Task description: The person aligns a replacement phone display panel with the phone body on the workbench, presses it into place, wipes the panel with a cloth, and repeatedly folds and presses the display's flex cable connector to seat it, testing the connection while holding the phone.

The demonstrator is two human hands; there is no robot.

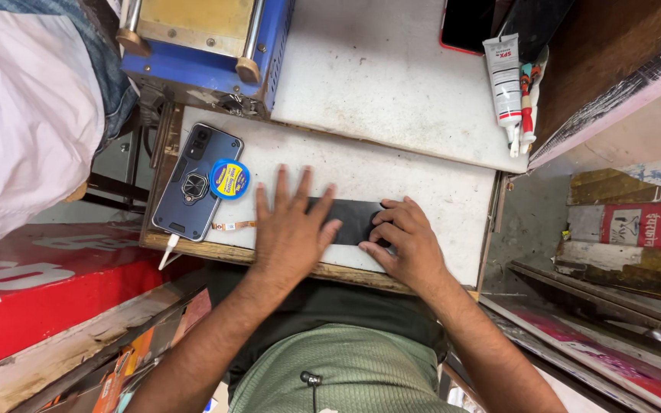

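Two hands on black phone (353, 220), lying flat mid white worktop (437, 191). Left hand (291, 229) flat, fingers spread, pressing its left end. Right hand (407, 241) fingers curled over right end. Blue-cased phone (195, 183), solder-wick spool (229, 178) left, well apart.

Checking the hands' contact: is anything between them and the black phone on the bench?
Nothing visible. The left hand lies flat on the black phone, and the right hand presses its other end with bent fingers.

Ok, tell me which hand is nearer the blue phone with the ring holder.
Left. The left hand lies flat on the black slab, just right of the blue phone. The right hand rests on the slab's far end, farther from the phone.
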